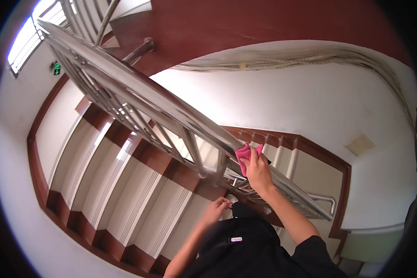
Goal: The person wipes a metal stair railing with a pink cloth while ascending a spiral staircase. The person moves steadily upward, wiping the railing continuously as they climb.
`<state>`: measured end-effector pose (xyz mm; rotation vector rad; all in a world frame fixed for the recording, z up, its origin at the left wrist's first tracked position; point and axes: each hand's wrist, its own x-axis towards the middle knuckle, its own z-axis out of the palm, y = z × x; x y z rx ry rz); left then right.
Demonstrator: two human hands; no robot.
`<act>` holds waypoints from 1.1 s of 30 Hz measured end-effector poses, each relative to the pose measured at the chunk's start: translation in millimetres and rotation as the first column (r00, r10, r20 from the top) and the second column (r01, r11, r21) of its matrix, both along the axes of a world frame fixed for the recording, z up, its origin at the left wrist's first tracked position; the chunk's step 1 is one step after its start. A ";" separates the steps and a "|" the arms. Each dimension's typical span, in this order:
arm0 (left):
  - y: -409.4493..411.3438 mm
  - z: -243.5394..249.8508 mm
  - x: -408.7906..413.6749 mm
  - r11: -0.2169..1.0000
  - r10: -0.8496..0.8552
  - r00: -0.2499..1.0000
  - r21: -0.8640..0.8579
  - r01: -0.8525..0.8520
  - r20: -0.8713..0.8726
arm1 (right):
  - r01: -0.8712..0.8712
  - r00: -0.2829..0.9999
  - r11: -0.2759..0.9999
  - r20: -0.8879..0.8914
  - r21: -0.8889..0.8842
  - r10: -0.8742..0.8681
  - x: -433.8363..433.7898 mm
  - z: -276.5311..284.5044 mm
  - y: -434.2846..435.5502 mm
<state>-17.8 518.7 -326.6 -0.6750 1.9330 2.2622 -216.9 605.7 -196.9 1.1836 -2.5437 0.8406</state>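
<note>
My right hand (259,173) grips a folded pink cloth (243,156) and presses it onto the stainless steel handrail (184,116). The thick round rail slopes across the view from upper left to lower right, with metal balusters (191,149) beneath it. Lower down, my left hand (215,211) hovers in front of my body with its fingers curled, close to the black clothing (243,212). Whether those fingertips hold anything is too small to tell.
Pale stair treads (125,177) with dark red borders lie to the left. Beyond the rail, another flight (281,160) leads to a landing. Bundled cables (299,57) run along the white wall under a red stair edge (264,21). A green exit sign (57,68) hangs near a bright window (24,45).
</note>
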 end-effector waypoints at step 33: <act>50.7 2.8 -69.2 0.930 0.349 0.932 -0.157 -0.333 0.094 | -0.406 0.914 0.881 -0.096 -0.241 0.395 -18.1 52.4 -123.8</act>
